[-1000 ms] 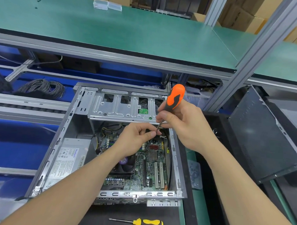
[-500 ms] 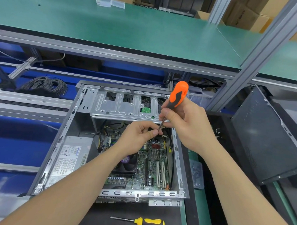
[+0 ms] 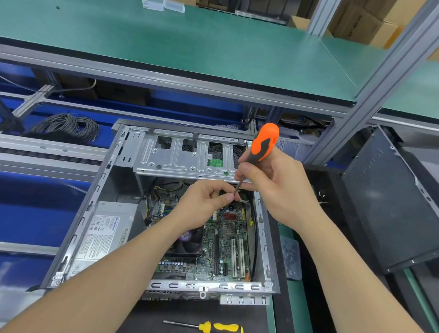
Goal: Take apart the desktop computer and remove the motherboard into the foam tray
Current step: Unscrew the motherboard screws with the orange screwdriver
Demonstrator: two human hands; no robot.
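I'm gripping the orange screwdriver (image 3: 262,146) in my right hand (image 3: 277,194), fingers (image 3: 248,171) wrapped narrow round the black part of the handle, w/ the orange butt sticking up toward the far side. My left hand (image 3: 201,207) is reaching in from the near left, thumb and forefinger pinching tight at the low end of the shaft, steadying the tip. The screw itself is hidden under those fingertips, so I can't tell if the tip is seated.

The motherboard (image 3: 227,233) is lying flat on the floor of the computer case (image 3: 85,211), right under and a bit nearer than both hands. It looks fixed in, w/ the fan (image 3: 188,243) on its left part and the white slots toward the near right. The power supply (image 3: 104,234) is sitting left of it and the drive cage (image 3: 178,155) is spanning the far end.

What matters for the next bit: the shaft's long axis is slanting down from far right to near left, pointing into the board's far right corner, just under the cage edge. The left hand is the nearer one to the board; the right is above, doing the turning. Judging by that, I'm working a corner screw, and the tilt prob. needs straightening so the tip isn't slipping onto the board.

A yellow screwdriver (image 3: 221,330) is lying on the tabletop (image 3: 143,321) near me, and the side panel (image 3: 393,199) is off to the right. I'm not seeing the foam tray anywhere in view.
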